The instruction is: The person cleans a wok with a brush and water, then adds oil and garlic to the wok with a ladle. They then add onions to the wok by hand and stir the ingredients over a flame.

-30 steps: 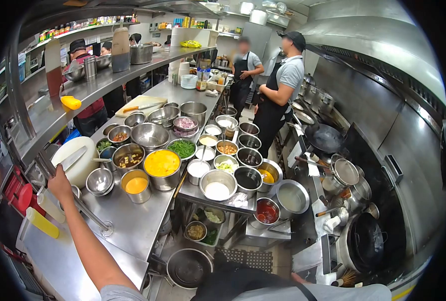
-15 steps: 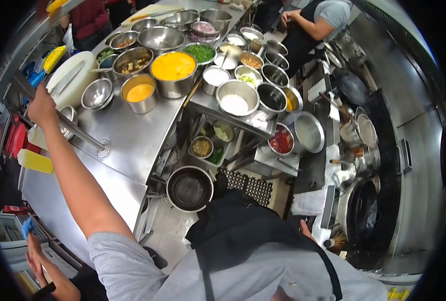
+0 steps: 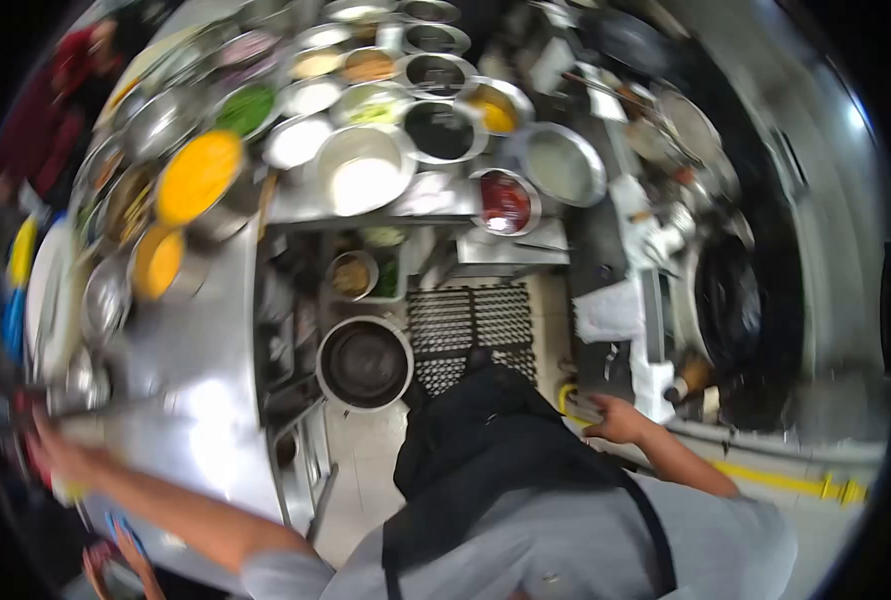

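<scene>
At the far left, my left hand [image 3: 65, 452], smeared by motion, is closed around the metal post [image 3: 130, 407] that rises from the steel counter [image 3: 180, 345]. My right hand [image 3: 617, 418] is empty beside my body, fingers loosely apart, close to the front of the stove. Near my left hand are small steel bowls [image 3: 85, 380] and a white round board [image 3: 47, 290] at the counter's left edge. A pot of orange-yellow liquid [image 3: 200, 178] and a smaller pot of similar liquid [image 3: 158, 262] stand farther up the counter.
Steel containers of ingredients, among them a white-filled pot [image 3: 363, 180] and a red sauce pot [image 3: 505, 203], fill the far shelf. A large dark-bottomed pot [image 3: 365, 362] is low ahead of me, beside a black floor mat [image 3: 475, 315]. A wok [image 3: 730, 300] sits right; another person's hands [image 3: 125, 555] show lower left.
My view has turned right and down, so the counter has shifted left. My right hand has come fully into view. My left hand stays at the post, lower in the picture.
</scene>
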`<control>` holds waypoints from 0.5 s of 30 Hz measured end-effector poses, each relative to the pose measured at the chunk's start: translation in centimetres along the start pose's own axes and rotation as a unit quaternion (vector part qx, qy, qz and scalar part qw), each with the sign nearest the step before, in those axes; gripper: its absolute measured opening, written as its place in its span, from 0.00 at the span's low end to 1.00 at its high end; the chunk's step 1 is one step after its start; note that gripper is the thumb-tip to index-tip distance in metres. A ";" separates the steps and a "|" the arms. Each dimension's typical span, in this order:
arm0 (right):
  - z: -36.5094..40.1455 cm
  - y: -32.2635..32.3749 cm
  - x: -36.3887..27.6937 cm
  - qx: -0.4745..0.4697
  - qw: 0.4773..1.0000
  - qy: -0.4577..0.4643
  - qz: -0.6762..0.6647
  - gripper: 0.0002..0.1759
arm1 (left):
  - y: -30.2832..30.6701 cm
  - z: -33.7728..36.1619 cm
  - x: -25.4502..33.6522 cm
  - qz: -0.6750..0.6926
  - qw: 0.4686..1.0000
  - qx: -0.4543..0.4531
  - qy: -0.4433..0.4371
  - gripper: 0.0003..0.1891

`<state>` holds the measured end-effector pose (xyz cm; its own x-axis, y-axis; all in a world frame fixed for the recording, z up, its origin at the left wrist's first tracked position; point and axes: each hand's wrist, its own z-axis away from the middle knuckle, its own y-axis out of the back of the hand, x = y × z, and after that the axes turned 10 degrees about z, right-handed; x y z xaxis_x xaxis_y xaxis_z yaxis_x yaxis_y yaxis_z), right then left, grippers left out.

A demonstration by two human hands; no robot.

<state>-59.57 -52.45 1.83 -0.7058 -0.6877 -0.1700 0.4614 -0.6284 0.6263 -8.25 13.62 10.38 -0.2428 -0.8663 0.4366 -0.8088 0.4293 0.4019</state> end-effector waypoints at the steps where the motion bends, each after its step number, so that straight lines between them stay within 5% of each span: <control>1: -1.0 -0.8 0.9 -0.031 0.996 0.045 0.066 0.50 | -0.4 3.5 5.5 0.116 0.991 0.038 0.051 0.19; 2: -2.0 -1.7 1.6 -0.041 0.999 0.021 0.017 0.50 | -1.1 7.5 11.5 0.130 0.977 0.062 0.156 0.23; 4: -5.0 -4.1 4.6 -0.009 0.995 -0.045 -0.093 0.48 | -3.8 18.5 12.4 0.053 0.996 -0.029 -0.066 0.26; 6: -7.2 -6.7 8.7 0.082 0.971 -0.182 -0.129 0.46 | -5.2 31.5 18.5 0.186 0.938 -0.286 0.062 0.17; 8: -9.8 -8.1 13.8 0.136 0.944 -0.278 -0.114 0.44 | -3.9 41.4 22.4 0.277 0.759 -0.540 0.234 0.15; 11: -12.1 -10.1 20.3 0.161 0.934 -0.293 -0.124 0.46 | -2.3 47.5 27.8 0.390 0.455 -0.766 0.232 0.22; 13: -12.5 -9.5 21.2 0.109 0.904 -0.359 -0.206 0.50 | -3.6 47.0 31.0 0.338 0.433 -0.807 0.216 0.22; 14: -12.3 -8.1 20.5 0.100 0.887 -0.306 -0.330 0.53 | -4.7 46.8 32.5 0.290 0.415 -0.838 0.205 0.23; 15: -14.3 -10.3 22.1 0.101 0.889 -0.293 -0.337 0.53 | -6.1 47.3 32.8 0.273 0.455 -0.832 0.160 0.23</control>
<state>-72.22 -66.37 -19.26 -0.9716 0.1649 -0.1698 -0.2365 -0.7069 0.6666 -36.62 -29.49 -15.86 0.1417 -0.5467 0.8253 0.9162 0.3882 0.0998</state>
